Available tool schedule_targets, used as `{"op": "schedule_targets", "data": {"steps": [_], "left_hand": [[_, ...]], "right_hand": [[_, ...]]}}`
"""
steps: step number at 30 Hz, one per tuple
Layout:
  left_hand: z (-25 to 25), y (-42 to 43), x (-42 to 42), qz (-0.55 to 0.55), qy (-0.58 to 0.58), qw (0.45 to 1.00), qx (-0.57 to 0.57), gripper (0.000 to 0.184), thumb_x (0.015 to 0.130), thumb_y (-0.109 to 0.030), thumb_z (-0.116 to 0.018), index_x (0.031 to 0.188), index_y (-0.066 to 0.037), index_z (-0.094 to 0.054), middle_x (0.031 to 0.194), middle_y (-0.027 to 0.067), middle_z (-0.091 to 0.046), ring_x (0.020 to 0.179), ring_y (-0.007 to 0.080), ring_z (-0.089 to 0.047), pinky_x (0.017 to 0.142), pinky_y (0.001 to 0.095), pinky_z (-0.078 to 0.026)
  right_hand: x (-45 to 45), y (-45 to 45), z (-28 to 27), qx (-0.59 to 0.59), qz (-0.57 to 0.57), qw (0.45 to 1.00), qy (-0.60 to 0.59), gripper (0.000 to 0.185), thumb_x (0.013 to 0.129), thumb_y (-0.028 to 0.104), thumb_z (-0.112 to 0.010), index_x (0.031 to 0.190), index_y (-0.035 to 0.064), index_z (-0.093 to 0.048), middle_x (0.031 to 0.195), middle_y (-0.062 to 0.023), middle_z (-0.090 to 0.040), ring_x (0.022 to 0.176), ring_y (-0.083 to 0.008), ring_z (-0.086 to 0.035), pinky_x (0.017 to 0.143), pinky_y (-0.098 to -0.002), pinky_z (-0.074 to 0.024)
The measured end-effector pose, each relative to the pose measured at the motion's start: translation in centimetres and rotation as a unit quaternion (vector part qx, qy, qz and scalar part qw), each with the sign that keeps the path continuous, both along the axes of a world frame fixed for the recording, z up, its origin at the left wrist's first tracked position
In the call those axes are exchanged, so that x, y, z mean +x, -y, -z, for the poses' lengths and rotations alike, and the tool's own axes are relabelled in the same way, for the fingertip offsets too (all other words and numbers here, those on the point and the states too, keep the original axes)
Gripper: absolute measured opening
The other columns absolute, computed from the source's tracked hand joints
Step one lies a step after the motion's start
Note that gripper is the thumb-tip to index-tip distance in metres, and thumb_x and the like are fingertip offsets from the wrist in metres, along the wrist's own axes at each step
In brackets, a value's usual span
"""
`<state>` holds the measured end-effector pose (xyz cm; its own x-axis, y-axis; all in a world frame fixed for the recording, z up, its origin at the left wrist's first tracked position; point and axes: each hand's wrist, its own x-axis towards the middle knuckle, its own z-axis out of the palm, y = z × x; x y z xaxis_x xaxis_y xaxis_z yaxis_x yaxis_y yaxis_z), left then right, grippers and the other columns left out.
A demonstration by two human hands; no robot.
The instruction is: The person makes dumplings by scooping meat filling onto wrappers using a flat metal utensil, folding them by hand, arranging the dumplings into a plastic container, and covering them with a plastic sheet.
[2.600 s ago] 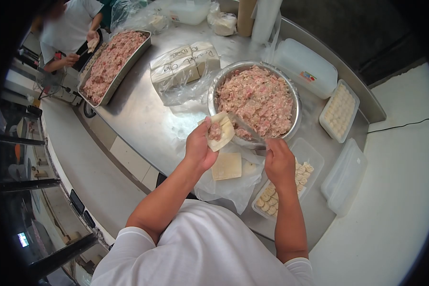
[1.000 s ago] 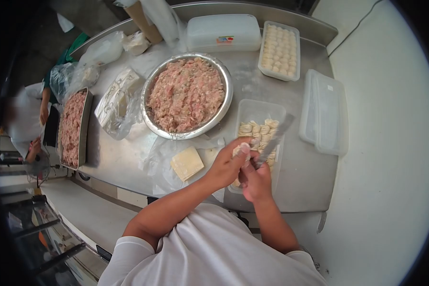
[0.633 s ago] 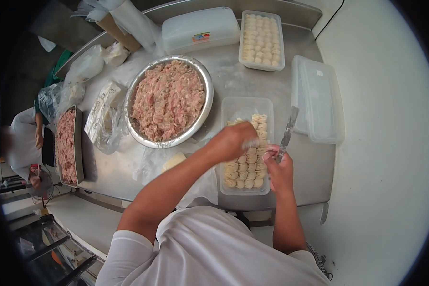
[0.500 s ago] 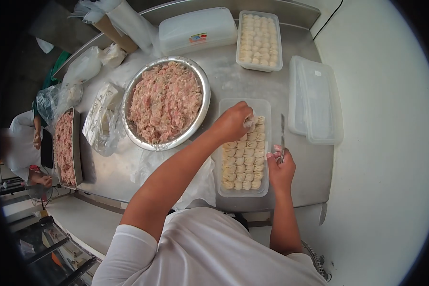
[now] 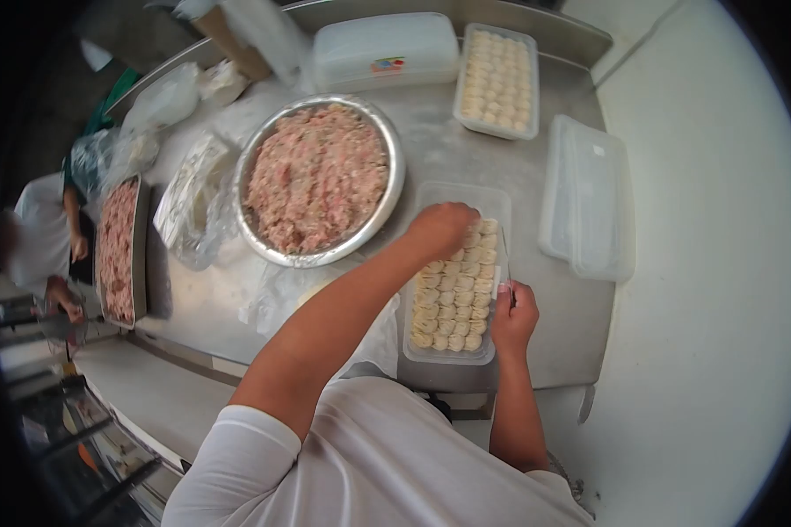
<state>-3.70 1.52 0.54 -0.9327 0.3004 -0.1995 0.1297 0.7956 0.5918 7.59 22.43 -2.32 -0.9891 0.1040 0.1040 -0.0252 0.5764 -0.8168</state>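
Observation:
My left hand (image 5: 446,230) is over the far end of a clear plastic container (image 5: 460,195), its fingers curled down among the pleated dumplings (image 5: 453,303). A dumpling seems to be in its grip, though the back of the hand hides the fingertips. Rows of dumplings fill the container below the hand. At the container's right side, my right hand (image 5: 514,316) is closed round a thin spreading knife (image 5: 506,255), whose narrow blade points away from me. To the left stands a round metal bowl (image 5: 395,167) heaped with minced meat filling (image 5: 316,176).
A second container of dumplings (image 5: 498,83) stands at the back. Clear lids (image 5: 586,198) lie near the right wall, and an upturned plastic tub (image 5: 385,51) sits behind the bowl. Plastic-wrapped packs (image 5: 193,198) and a meat-filled metal tray (image 5: 141,255) are left. A co-worker (image 5: 42,220) stands beyond.
The view has shifted slightly, moving the tabletop things rightward. My left hand stays at the container's far end, its fingertips now hidden. The knife has tilted and come closer to the container's edge.

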Motion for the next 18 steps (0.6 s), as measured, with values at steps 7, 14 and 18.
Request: {"op": "schedule_targets", "data": {"steps": [7,14,18], "left_hand": [[-3.5,5.3,11.2,-0.046,-0.217,0.968,0.119,0.041,0.078,-0.003,-0.074,0.117,-0.005,-0.067,0.115,0.0135,-0.066,0.11,0.034,-0.062,0.096,0.0441,-0.051],[-0.7,12.5,23.9,-0.232,-0.119,0.965,0.036,0.039,0.068,-0.002,-0.08,0.106,-0.007,-0.07,0.112,0.013,-0.063,0.101,0.0346,-0.059,0.089,0.0444,-0.05],[1.2,12.9,24.7,-0.222,-0.156,0.96,0.068,0.033,0.069,-0.002,-0.081,0.101,-0.007,-0.07,0.109,0.0124,-0.064,0.098,0.0341,-0.059,0.087,0.0434,-0.05]], "right_hand": [[-1.2,1.2,-4.0,0.057,-0.032,0.997,-0.028,0.023,0.093,0.009,-0.063,0.114,0.0002,-0.067,0.091,-0.0164,-0.061,0.083,-0.0307,-0.063,0.073,-0.0364,-0.0506],[-6.3,8.6,-12.4,0.223,-0.351,0.899,-0.135,0.031,0.089,0.004,-0.057,0.116,0.009,-0.071,0.09,-0.0075,-0.063,0.081,-0.0273,-0.065,0.07,-0.0401,-0.0528],[-8.1,15.7,-13.3,0.35,-0.444,0.806,-0.174,0.024,0.085,0.009,-0.058,0.104,0.0109,-0.073,0.091,-0.0062,-0.067,0.082,-0.0277,-0.068,0.071,-0.0421,-0.0555]]}}
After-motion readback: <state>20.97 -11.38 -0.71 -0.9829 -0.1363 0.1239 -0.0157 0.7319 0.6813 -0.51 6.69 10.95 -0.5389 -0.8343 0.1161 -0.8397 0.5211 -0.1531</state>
